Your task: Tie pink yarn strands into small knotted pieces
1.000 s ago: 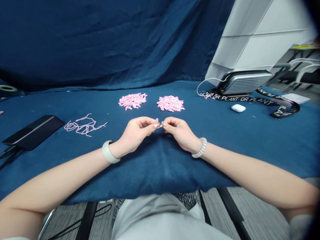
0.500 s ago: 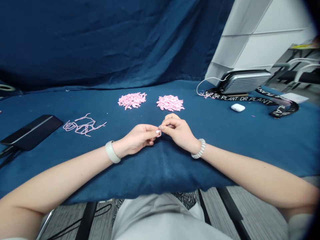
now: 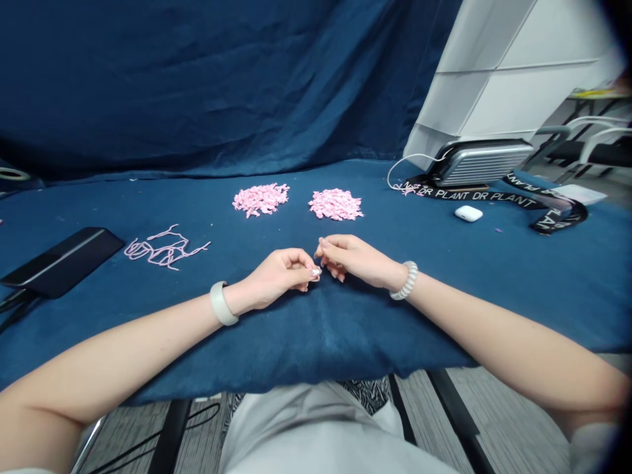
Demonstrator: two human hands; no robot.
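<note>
Over blue tabletop (image 3: 494, 276), see L hand (image 3: 279, 280) just beside R hand (image 3: 360, 261), w/ small gap btwn & R tips farther fwd. On both, note thumb & forefinger curled in close; can't tell if fully closed or pinching anything, too tiny. Well L of L hand, find loose pink string (image 3: 169, 255). Beyond fingers, see L pink pile (image 3: 261, 199) & R pink pile (image 3: 336, 205), no clear long axis, w/ R one approx straight ahead of R hand, the nearer.

White case (image 3: 469, 213) near lettered strap (image 3: 504, 199)
</note>
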